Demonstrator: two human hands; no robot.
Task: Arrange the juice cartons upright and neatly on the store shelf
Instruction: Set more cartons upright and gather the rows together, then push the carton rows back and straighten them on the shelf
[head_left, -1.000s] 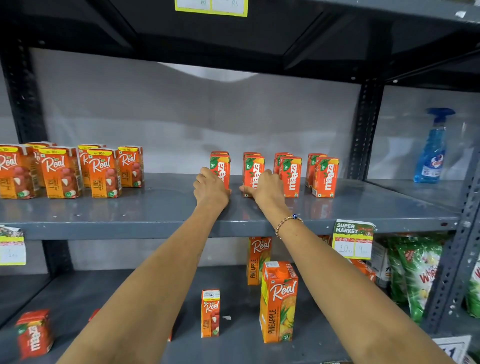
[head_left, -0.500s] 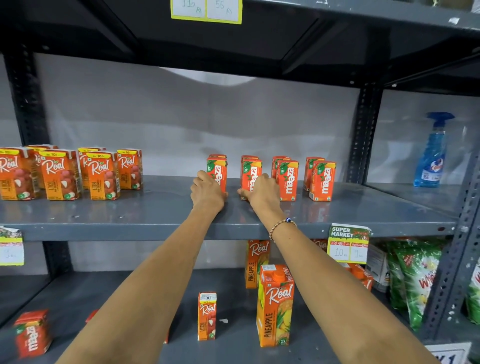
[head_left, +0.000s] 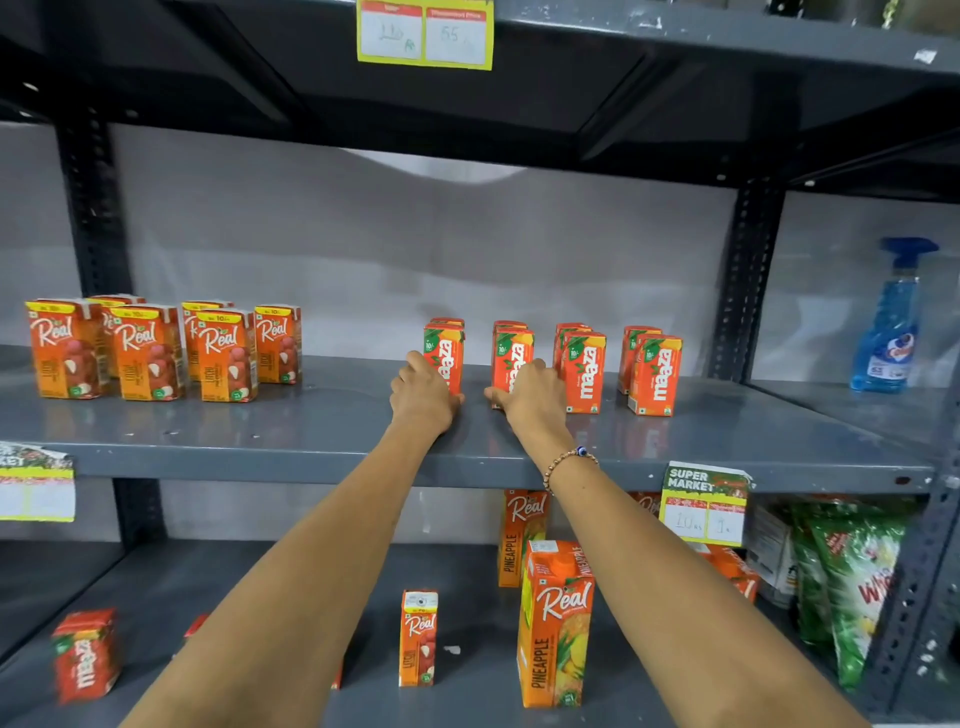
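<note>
Left hand (head_left: 423, 397) rests on the grey middle shelf (head_left: 311, 415), fingers curled against the lower left side of the leftmost Maaza carton (head_left: 444, 358); contact is clear, but whether it truly grips is hard to tell from behind. Right hand (head_left: 530, 397) rests just right of that carton, fingers wrapped over the front of the second Maaza carton (head_left: 513, 353), apparently grasping it. A beaded bracelet (head_left: 566, 462) sits on the right wrist.

Four pairs of Maaza cartons stand upright in a row, each pair one behind the other; the third front carton (head_left: 586, 371) and fourth front carton (head_left: 654, 374) stand untouched further right. Well left of the leftmost Maaza carton, a cluster of Real litchi cartons (head_left: 150, 353) stands upright on the same shelf. Far right of it, past the upright post, stands a blue spray bottle (head_left: 888, 322). Below it, on the lower shelf, stand a tall Real pineapple carton (head_left: 556, 623) and a small litchi carton (head_left: 418, 639).
</note>
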